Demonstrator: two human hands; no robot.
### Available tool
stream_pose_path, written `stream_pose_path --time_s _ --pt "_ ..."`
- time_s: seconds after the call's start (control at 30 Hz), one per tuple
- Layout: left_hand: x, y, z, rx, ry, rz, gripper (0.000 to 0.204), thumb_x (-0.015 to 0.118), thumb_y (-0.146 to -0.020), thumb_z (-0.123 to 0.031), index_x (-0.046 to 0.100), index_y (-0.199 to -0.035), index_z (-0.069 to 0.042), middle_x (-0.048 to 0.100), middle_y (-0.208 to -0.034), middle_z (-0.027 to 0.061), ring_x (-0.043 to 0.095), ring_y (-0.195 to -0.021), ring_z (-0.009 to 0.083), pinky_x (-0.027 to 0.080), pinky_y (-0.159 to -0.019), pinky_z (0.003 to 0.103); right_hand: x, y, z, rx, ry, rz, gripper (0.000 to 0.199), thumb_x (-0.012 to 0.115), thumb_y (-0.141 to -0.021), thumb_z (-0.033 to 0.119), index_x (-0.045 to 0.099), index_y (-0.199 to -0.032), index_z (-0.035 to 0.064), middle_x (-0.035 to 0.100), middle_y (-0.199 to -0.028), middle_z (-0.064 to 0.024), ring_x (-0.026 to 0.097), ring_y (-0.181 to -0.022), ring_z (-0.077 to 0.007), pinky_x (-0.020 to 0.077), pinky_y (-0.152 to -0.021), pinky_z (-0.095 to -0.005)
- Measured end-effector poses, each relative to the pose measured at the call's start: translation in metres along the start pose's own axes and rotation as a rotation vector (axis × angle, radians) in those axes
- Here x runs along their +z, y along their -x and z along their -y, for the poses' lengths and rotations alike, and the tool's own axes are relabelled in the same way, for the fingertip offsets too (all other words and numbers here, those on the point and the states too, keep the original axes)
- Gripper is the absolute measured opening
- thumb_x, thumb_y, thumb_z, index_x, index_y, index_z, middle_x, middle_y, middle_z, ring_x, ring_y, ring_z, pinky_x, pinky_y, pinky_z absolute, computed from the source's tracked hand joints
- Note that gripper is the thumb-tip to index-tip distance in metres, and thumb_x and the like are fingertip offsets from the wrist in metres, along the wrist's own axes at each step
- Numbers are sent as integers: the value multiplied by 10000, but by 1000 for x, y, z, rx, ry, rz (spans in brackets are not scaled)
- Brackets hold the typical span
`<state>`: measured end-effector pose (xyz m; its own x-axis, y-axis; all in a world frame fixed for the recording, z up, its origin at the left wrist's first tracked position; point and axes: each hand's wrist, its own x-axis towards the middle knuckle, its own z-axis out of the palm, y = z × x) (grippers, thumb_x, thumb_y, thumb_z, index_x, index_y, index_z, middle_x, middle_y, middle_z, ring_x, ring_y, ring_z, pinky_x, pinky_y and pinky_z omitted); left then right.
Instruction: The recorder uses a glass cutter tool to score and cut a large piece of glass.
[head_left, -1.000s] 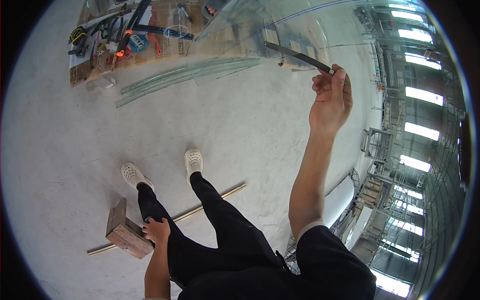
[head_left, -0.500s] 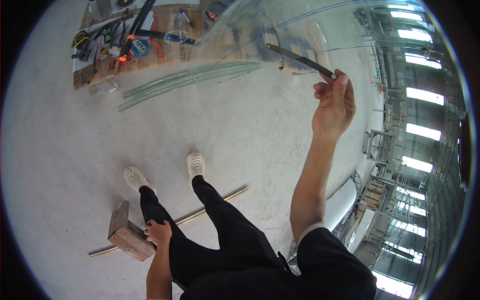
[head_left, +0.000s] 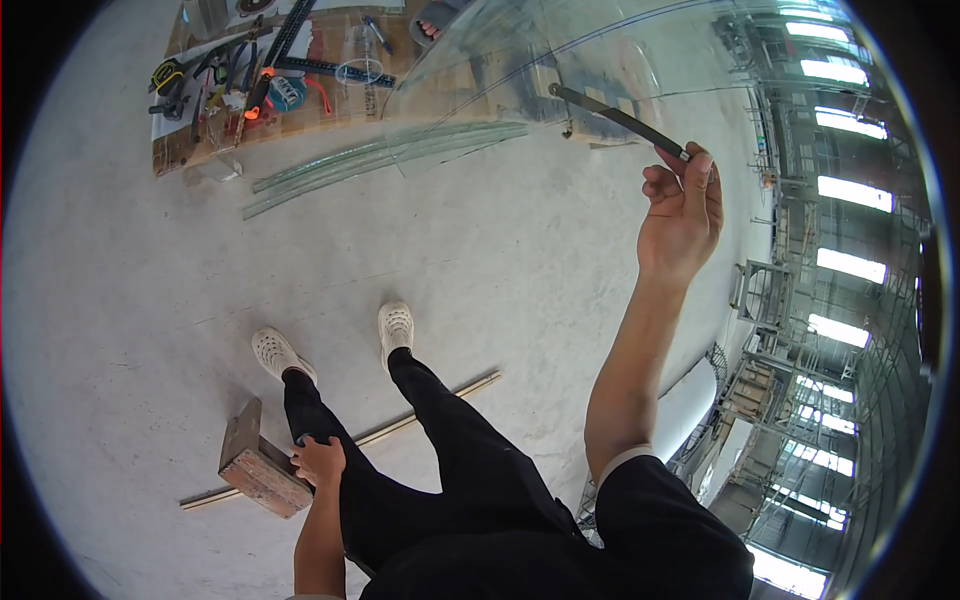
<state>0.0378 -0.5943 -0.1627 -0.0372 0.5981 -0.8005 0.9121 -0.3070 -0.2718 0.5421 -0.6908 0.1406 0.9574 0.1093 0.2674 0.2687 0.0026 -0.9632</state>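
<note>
My right hand [head_left: 682,220] is raised at the upper right, its thumb and fingers closed on the near end of a long, dark, flat-handled tool [head_left: 625,121]. The tool slants up and left, its small rounded head over a large clear glass sheet [head_left: 470,75]. Curved blue lines run across the glass. Low on the left, my left hand [head_left: 320,462] rests at my leg with curled fingers, close to a worn wooden stool or box [head_left: 265,478]. A small dark item shows at its fingertips, too hidden to name.
A cardboard-covered worktop [head_left: 310,120] holds a tape measure [head_left: 168,76], a dark square ruler [head_left: 290,40], a pen [head_left: 377,33] and several hand tools. Glass strips [head_left: 370,160] extend along its near edge. A thin wooden strip [head_left: 400,422] lies on the floor behind my feet.
My right hand and the dark tool have shifted slightly to the right relative to the glass. My left hand stays by the leg and the stool.
</note>
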Motion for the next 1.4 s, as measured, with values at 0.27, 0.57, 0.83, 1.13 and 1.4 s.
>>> stream_pose_path --time_s 0.27,0.57,0.83,1.13,1.4 --pt "-4 1 -1 -16 39 4 541 646 -849 -432 602 -1231 -52 454 -1320 207 489 -1195 391 466 -917 534 12 0 7 -77 62 -127 332 594 -1005 300 589 -1140 -3 722 -911 -134 663 -693 -173 480 -623 -257" --pt "-7 0 -2 -11 35 -7 549 649 -845 -433 600 -1240 -55 457 -1320 203 490 -1192 394 462 -924 539 9 -6 15 -84 5 -43 326 592 -1006 295 595 -1130 -7 720 -907 -131 667 -703 -171 482 -629 -260" --pt "-12 2 -1 -19 -1 7 565 615 -861 -436 585 -1299 -81 478 -1291 199 504 -1211 395 477 -965 546 0 -10 16 -117 -63 -12 324 599 -1004 286 599 -1124 -15 715 -903 -137 592 -629 -147 426 -602 -254" --pt "6 5 48 165 261 96 566 606 -891 -471 595 -1285 -66 517 -1336 208 511 -1237 397 460 -1002 495 1 -14 33 37 -84 -71 321 609 -999 290 615 -1116 -9 692 -886 -101 577 -642 -141 423 -608 -256" --pt "-27 36 110 348 853 76 484 587 -930 -448 689 -1064 6 710 -969 188 667 -990 346 489 -889 407 2 -33 77 198 67 -19 345 641 -978 313 643 -1134 5 694 -888 -72 604 -661 -133 458 -607 -262"
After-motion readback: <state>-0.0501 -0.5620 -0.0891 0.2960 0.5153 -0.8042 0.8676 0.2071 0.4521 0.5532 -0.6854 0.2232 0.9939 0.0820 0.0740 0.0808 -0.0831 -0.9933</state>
